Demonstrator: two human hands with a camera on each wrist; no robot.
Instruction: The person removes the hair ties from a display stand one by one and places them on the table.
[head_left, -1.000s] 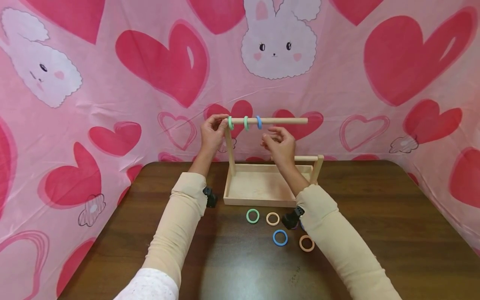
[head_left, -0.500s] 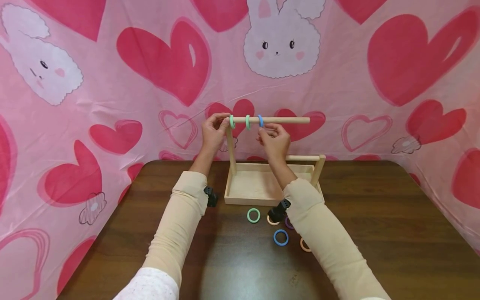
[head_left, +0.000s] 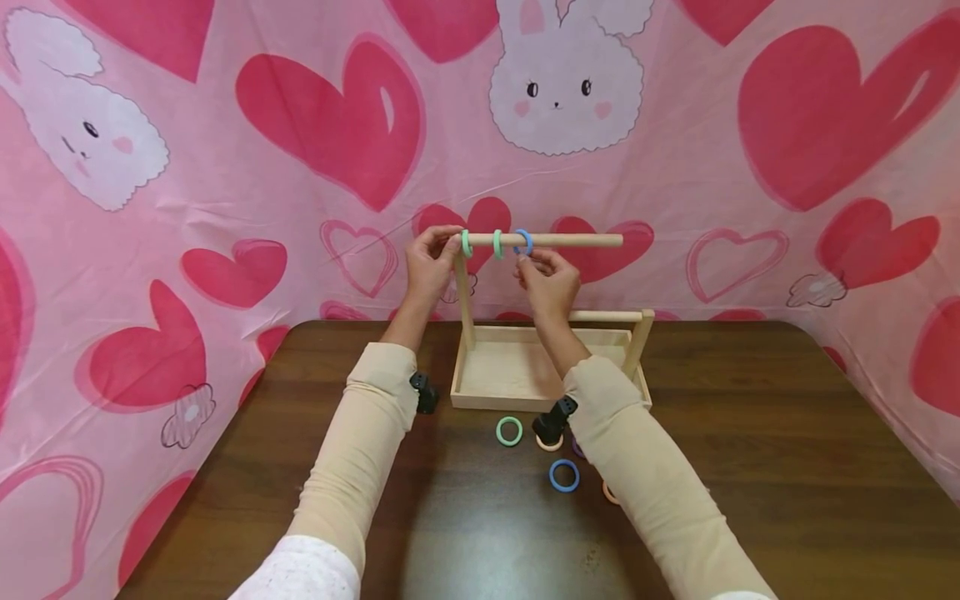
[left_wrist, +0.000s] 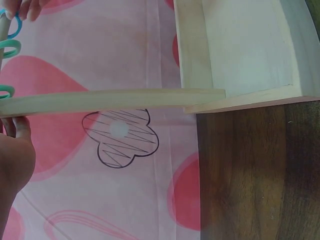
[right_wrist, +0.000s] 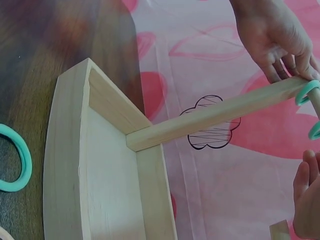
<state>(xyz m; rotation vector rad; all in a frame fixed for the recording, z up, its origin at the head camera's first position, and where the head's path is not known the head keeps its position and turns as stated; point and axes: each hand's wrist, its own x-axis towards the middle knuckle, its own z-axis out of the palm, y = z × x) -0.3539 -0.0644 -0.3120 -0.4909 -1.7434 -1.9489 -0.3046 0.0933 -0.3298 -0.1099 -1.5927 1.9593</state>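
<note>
A wooden stand has an upper bar [head_left: 581, 240] fixed to a tall post [head_left: 466, 304] at its left. Two green rings, the left one [head_left: 467, 243] near the post and the other [head_left: 498, 244] farther right, hang on this bar. Right of them hangs a blue ring [head_left: 530, 242], turned at an angle. My right hand [head_left: 553, 285] pinches its lower edge from below with thumb and fingers. My left hand [head_left: 429, 267] grips the top of the post, with the fingertips partly hidden behind it; the left wrist view shows that hand [left_wrist: 15, 155] against the post.
The stand's shallow tray [head_left: 502, 402] sits on the dark table [head_left: 300, 483], with a shorter bar [head_left: 607, 317] at its right. In front lie a green ring [head_left: 509, 432], a blue ring [head_left: 564, 476] and several others partly covered by my right arm. A patterned cloth hangs behind.
My right hand has moved left to the hanging blue ring and taken hold of it. That ring has turned, showing more of its round face. My left hand keeps its place.
</note>
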